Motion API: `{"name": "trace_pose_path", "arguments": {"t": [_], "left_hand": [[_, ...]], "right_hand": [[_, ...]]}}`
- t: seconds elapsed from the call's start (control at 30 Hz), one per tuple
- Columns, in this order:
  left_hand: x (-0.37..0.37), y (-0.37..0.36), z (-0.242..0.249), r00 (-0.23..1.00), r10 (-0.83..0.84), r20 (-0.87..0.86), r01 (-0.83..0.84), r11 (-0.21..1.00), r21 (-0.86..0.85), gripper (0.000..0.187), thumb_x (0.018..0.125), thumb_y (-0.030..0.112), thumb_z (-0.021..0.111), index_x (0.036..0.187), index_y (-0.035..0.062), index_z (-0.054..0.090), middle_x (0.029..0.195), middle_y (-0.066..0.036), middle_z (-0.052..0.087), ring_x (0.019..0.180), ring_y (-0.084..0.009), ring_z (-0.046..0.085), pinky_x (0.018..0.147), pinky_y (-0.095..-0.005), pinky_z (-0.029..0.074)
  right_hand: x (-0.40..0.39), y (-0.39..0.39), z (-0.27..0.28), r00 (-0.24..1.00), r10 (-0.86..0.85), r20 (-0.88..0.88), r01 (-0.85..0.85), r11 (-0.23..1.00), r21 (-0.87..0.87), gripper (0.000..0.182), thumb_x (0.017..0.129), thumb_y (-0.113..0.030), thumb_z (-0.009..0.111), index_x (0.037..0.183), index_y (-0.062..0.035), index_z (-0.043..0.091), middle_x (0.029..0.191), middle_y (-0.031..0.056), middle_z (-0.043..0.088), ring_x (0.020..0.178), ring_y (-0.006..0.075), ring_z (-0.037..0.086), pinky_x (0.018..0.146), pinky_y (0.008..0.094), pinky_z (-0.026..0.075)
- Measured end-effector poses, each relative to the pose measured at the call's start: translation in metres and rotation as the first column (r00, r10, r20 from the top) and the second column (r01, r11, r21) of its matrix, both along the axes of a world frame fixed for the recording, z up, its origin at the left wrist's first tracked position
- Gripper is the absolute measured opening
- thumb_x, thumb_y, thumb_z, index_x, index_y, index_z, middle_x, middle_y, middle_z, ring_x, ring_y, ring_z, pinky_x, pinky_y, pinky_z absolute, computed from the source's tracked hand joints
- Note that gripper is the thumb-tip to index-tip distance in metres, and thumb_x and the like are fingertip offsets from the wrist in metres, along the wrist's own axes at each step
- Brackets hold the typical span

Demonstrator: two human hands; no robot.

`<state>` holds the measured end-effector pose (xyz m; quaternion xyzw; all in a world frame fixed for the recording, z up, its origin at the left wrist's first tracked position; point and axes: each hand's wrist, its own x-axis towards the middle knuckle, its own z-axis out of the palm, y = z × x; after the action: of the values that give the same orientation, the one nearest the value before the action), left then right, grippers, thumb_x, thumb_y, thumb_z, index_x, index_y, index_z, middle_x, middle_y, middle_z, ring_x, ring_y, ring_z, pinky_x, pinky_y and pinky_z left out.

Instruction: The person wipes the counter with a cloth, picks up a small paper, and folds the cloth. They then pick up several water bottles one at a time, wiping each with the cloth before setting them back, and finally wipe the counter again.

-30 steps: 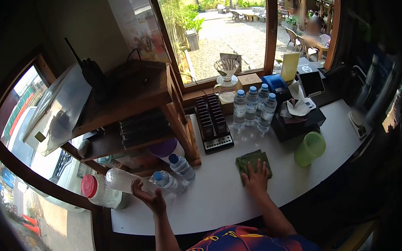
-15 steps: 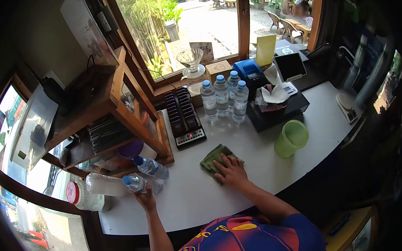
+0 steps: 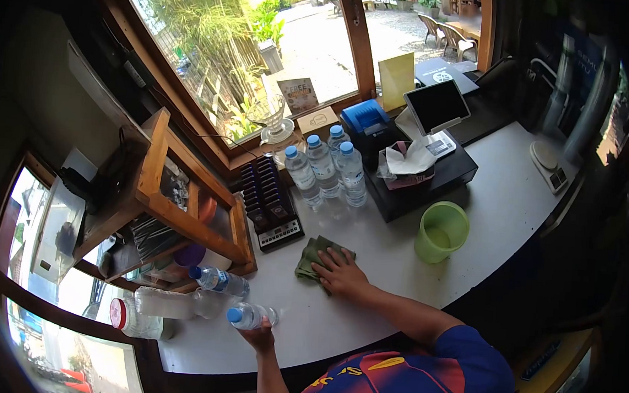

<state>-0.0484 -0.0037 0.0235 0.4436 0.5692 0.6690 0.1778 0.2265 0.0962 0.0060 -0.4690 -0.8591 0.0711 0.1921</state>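
Observation:
My left hand (image 3: 259, 336) is closed around a small clear water bottle (image 3: 258, 313) with a blue cap, tilted over the counter's near left part. My right hand (image 3: 344, 275) lies flat with fingers spread on a folded green cloth (image 3: 312, 259), pressing it to the white counter (image 3: 389, 271). Another blue-capped bottle (image 3: 224, 282) lies on its side by the wooden shelf, beyond the held one. Close by, a cloudy plastic bottle (image 3: 163, 302) lies near a red-lidded jar (image 3: 141, 322).
Several upright water bottles (image 3: 323, 170) stand near the window beside a black pager charging rack (image 3: 271, 208). A green bin (image 3: 440, 235) is right of the cloth. Behind it are a black cash drawer (image 3: 429, 188), tissues (image 3: 410, 159) and a tablet (image 3: 438, 105). A wooden shelf (image 3: 199, 222) borders the left.
My left hand has moved the small bottle rightward, away from the bottle lying by the shelf. My right hand stays on the cloth. The head view has shifted slightly.

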Motion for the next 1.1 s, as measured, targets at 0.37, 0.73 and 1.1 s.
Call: {"name": "trace_pose_path", "arguments": {"t": [0.37,0.73,1.1], "left_hand": [[0.077,0.007,-0.008,0.886,-0.417,0.203,0.446,0.886,-0.129,0.062,0.078,0.022,0.079,0.127,0.0008,0.048,0.122,-0.011,0.056,0.109,-0.0236,0.06,0.097,-0.0391,0.049],[0.065,0.025,-0.027,0.649,-0.742,-0.168,0.675,0.664,-0.323,0.059,0.071,0.001,0.08,0.124,0.0017,0.056,0.12,-0.015,0.064,0.11,-0.0285,0.064,0.091,-0.0384,0.052],[0.083,0.028,-0.01,0.443,-0.882,-0.16,0.837,0.471,-0.279,0.044,0.07,0.008,0.085,0.108,0.0017,0.063,0.103,-0.013,0.071,0.092,-0.0264,0.069,0.082,-0.0385,0.055]], "right_hand": [[0.014,-0.057,0.113,0.288,0.126,-0.949,-0.639,0.764,-0.092,0.058,0.103,-0.02,0.051,0.155,-0.0036,0.03,0.16,0.0209,0.027,0.153,0.0329,0.016,0.122,0.0417,0.017],[-0.043,-0.074,0.029,0.334,-0.107,-0.937,-0.381,0.893,-0.238,0.086,0.076,-0.012,0.088,0.146,-0.0097,0.04,0.134,0.0101,0.054,0.125,0.0238,0.053,0.108,0.0381,0.042],[-0.041,-0.101,0.117,0.424,-0.045,-0.905,-0.135,0.984,-0.113,0.098,0.067,-0.039,0.093,0.141,-0.0042,0.039,0.128,0.0123,0.056,0.12,0.0221,0.055,0.103,0.0358,0.044]]}}
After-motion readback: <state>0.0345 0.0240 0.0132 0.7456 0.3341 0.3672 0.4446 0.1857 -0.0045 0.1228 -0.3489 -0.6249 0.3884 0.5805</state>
